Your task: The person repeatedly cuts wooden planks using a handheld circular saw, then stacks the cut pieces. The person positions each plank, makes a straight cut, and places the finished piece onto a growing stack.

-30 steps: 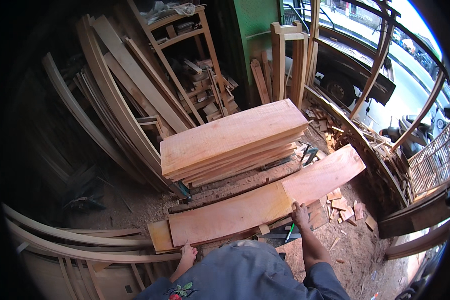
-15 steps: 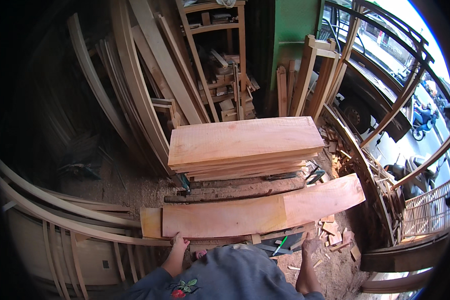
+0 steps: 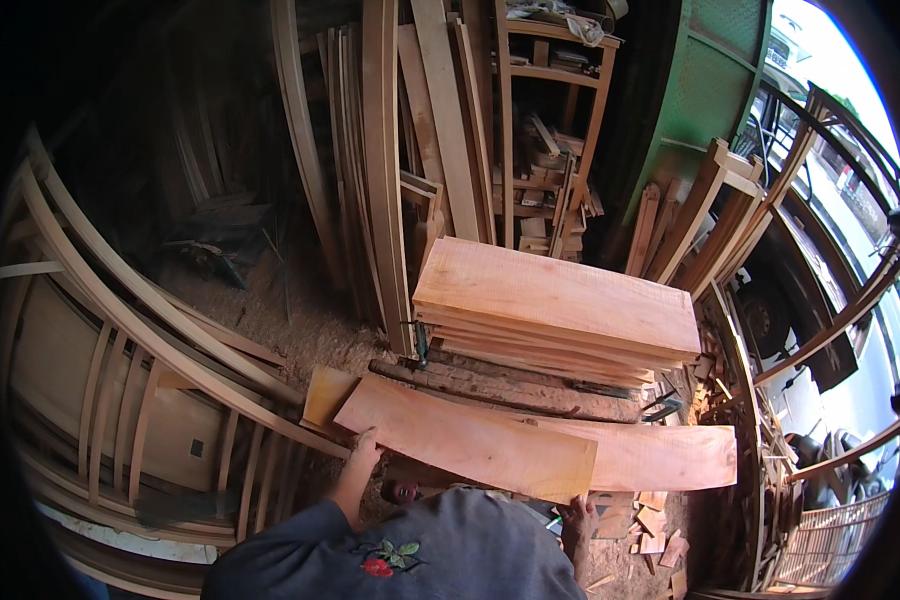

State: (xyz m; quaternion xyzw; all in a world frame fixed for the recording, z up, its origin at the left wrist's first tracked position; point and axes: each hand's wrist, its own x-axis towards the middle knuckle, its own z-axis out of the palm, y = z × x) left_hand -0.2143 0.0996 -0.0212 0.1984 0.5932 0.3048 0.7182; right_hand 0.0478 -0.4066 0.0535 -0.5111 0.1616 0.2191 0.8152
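A pinkish plank with a yellowish right end lies slantwise in front of me. My left hand is closed on its near edge by the left end, the thumb on top. At its near right corner my right hand grips the edge, the fingers partly hidden underneath. Another plank shows beneath and beyond it on the right. A yellowish board end sticks out on the left; I cannot tell whether it belongs to that lower plank.
Beyond lies a stack of similar planks, with a rough timber beam before it. Curved wooden frames stand at the left, tall boards behind. Wood offcuts litter the ground at the right.
The view has turned left. The upper plank's right end has swung toward me, uncovering more of the lower plank. My right hand has come to its corner; my left hand keeps its hold.
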